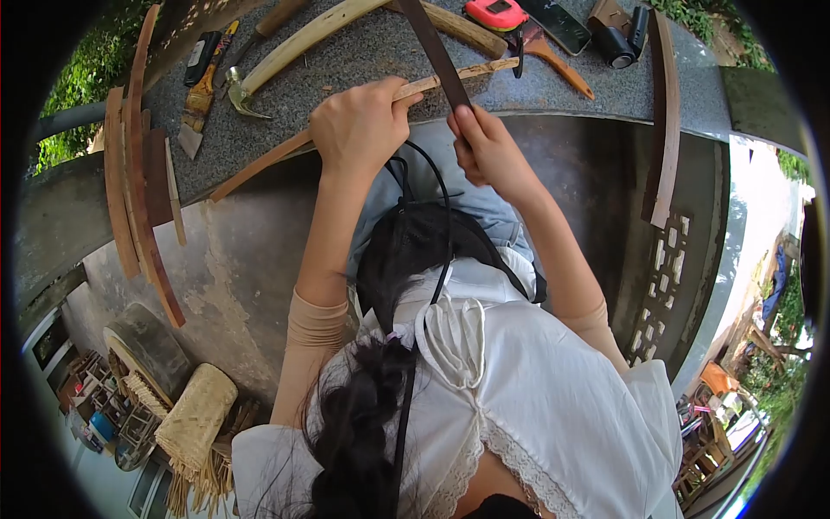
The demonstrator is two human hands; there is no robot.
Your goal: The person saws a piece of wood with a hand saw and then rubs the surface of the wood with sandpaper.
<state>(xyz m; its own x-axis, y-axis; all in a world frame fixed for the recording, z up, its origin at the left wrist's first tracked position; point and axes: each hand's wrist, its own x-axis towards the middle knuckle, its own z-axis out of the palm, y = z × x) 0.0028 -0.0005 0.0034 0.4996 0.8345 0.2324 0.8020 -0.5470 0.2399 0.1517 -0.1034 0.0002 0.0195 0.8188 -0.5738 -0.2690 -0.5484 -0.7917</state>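
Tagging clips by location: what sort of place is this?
Likely an open-air or semi-outdoor makeshift woodworking spot: the left hand grips a thin wooden strip, a hammer lies on the speckled counter, and greenery shows beyond.

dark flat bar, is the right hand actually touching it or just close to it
Touching. The head view shows the right hand closed around the near end of the dark flat bar, thumb against it.
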